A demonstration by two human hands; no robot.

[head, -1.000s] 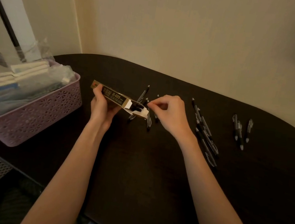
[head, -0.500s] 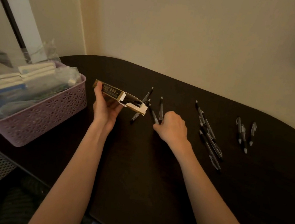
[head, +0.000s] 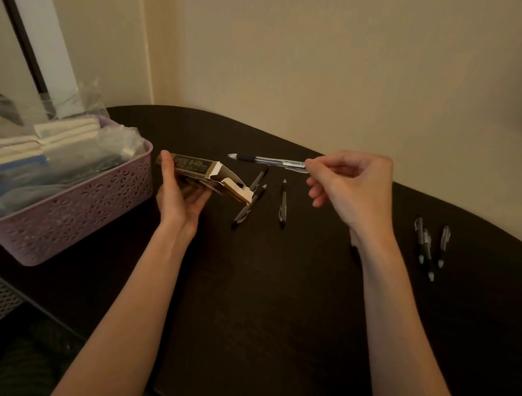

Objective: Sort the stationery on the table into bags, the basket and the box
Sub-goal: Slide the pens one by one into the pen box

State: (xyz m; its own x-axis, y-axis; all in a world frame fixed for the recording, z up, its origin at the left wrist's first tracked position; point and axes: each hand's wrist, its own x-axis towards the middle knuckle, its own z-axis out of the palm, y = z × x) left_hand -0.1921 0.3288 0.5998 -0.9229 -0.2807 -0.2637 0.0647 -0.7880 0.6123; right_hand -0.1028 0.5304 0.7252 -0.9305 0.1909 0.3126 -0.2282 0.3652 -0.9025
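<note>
L hand (head: 183, 193): grips the box (head: 204, 174) from below, thumb on its near-left end, fingers curled under; held off the table (head: 272, 300).
Box: gold/dark carton w/ printed label, lying roughly level, open end flap pointing right, toward the pens.
R hand (head: 351, 190): raised above table, pinches a pen (head: 268, 161) betw. thumb + forefinger at its clip end; other fingers loosely curled.
Pen: clear barrel, black grip, horizontal, tip pointing left, in the air above + right of box's open end, not touching it.
Loose pens, mid: two (head: 250, 203) just beside the box flap, crossing each other; one more (head: 283, 204) alone a bit to the right, all flat on table.
Loose pens, right: three (head: 429, 246) close together, well apart from the box.
Under R wrist: a dark bit on table, prob. more pens, mostly hidden.
Basket (head: 76, 215): pink, perforated, at table's left edge; holds clear bags w/ white + blue items, contents unclear.
</note>
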